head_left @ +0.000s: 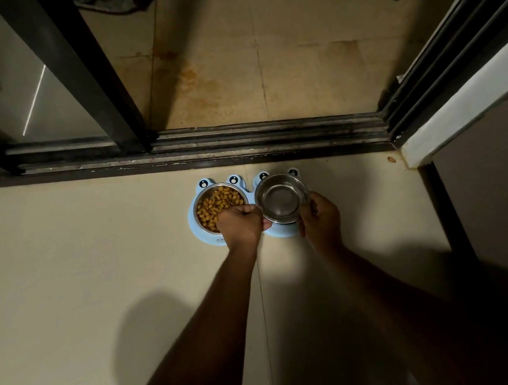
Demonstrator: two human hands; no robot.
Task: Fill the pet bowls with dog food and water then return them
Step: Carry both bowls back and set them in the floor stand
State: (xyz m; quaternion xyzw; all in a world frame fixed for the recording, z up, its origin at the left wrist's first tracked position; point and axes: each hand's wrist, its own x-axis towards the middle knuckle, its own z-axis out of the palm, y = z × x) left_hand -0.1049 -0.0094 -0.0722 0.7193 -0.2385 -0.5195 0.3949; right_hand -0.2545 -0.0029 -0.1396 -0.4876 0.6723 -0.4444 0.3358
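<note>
A light blue frog-shaped bowl stand point(193, 209) lies on the floor just before the door track. Its left well holds a steel bowl of brown dog food point(219, 204). Over the right well is a second steel bowl point(282, 199), tilted a little, with a shiny inside that may hold clear water. My left hand point(239, 225) grips that bowl's left rim, partly covering the food bowl. My right hand point(319, 218) grips its right rim. The right well under the bowl is mostly hidden.
A dark sliding-door track point(238, 148) runs across the floor right behind the stand, with glass door panels point(25, 79) at the left. A white door frame point(467, 109) and a wall stand at the right. One stray kibble point(391, 159) lies by the frame.
</note>
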